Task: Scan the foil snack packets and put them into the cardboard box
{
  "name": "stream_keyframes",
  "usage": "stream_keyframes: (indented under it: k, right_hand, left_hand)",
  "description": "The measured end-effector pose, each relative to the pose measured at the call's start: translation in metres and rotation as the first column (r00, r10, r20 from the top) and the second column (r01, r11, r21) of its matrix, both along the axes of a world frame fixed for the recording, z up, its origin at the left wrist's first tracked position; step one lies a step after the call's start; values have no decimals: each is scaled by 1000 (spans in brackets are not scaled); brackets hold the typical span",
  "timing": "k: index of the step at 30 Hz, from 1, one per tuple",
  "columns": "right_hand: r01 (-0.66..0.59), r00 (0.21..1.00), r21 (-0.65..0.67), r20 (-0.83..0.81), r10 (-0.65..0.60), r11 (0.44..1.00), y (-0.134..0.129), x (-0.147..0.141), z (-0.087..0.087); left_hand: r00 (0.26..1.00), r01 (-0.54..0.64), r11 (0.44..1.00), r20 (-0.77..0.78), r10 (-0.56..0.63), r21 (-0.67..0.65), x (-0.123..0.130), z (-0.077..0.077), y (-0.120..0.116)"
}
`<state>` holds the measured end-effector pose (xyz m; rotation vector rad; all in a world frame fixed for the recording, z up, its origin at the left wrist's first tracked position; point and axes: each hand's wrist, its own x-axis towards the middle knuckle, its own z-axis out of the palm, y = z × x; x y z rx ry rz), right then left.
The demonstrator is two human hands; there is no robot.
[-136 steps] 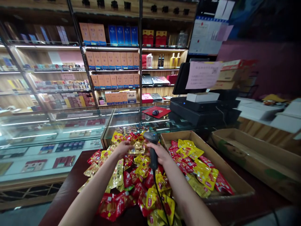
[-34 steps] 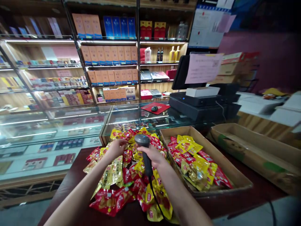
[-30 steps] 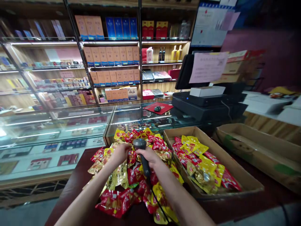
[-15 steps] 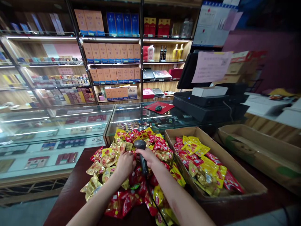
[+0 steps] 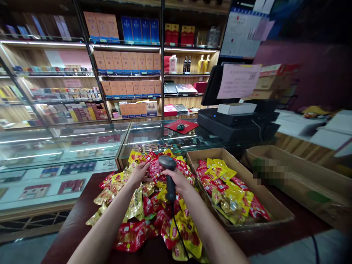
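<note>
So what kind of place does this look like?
Probably a small shop: boxed liquor and bottles on wall shelves, a glass display counter, and a barcode scanner in the right hand near a point-of-sale terminal.

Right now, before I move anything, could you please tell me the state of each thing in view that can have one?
Foil packets, heaped loose on the counter.
Left hand, resting on them.
Handheld barcode scanner, held upright, cable hanging.
Right hand, closed around it.
Cardboard tray, open, holding more packets.
</note>
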<state>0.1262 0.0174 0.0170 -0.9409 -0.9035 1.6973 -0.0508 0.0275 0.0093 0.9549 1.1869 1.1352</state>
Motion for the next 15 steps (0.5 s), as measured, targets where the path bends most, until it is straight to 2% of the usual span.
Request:
stream_keyframes:
  k: [3, 7, 11, 15]
  right_hand:
    - [33, 999, -12, -16, -33, 999, -3, 5, -1]
    - [90, 996, -19, -20, -90, 996, -5, 10, -1]
    - [159, 987, 34, 32, -160, 987, -6, 15, -6]
    - [175, 972, 78, 147, -185, 982, -11, 20, -14]
  left_hand:
    - [998, 15, 999, 63, -12, -37, 8, -1, 2]
    - [981, 114, 984, 169, -90, -134, 18, -5, 3]
    - [980, 157, 971, 154, -130, -178, 22, -9, 8]
    - [982, 179, 963, 97, -162, -201, 18, -7, 23]
